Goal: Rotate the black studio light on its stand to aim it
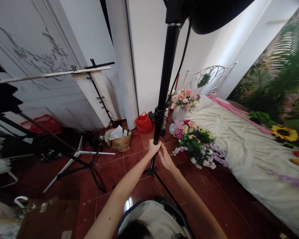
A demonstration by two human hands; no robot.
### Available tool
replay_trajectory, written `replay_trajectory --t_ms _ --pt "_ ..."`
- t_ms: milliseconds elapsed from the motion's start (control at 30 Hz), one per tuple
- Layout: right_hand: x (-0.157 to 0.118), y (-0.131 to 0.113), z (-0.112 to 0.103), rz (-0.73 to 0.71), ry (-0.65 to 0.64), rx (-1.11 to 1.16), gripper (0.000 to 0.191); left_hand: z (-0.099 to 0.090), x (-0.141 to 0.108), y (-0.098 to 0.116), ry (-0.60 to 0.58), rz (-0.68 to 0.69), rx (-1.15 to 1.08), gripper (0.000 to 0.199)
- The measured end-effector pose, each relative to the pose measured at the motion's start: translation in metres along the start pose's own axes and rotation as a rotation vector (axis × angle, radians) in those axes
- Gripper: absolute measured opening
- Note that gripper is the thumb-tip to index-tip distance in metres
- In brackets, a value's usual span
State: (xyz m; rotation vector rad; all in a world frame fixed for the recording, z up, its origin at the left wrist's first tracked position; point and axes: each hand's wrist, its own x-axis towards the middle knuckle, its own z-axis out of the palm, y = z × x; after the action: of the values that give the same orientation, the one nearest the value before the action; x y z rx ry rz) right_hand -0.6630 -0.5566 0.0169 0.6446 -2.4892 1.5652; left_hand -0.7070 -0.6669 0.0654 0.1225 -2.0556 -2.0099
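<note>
A tall black light stand (pixel 165 66) rises in front of me, with a dark lamp head (pixel 214 15) at its top, partly cut off by the frame. My left hand (pixel 154 148) is wrapped round the pole below its clamp knob (pixel 152 117). From the other side, my right hand (pixel 165 157) closes against the pole just beneath and beside the left, its far fingers partly hidden. A cable (pixel 184 56) hangs along the pole. The stand's legs (pixel 152 171) spread low near my feet.
On the right, flower bunches (pixel 193 139) stand beside a bed (pixel 241 142) with a crumpled pale cover. Leftward are a woven basket (pixel 119 141), a red bag (pixel 144 122), another tripod stand (pixel 89 166) and a cardboard box (pixel 49 219). A white wall (pixel 149 59) stands behind.
</note>
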Motion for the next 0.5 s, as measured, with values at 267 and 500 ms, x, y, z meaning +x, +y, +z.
replay_trajectory --t_ms 267,500 --pt "0.023 0.014 -0.001 -0.055 -0.006 -0.153 0.054 0.002 0.000 0.007 0.027 -0.036 -0.046 0.027" --pt "0.033 0.032 0.001 0.160 -0.070 0.000 0.042 0.001 -0.003 0.007 0.008 -0.059 -0.022 0.022"
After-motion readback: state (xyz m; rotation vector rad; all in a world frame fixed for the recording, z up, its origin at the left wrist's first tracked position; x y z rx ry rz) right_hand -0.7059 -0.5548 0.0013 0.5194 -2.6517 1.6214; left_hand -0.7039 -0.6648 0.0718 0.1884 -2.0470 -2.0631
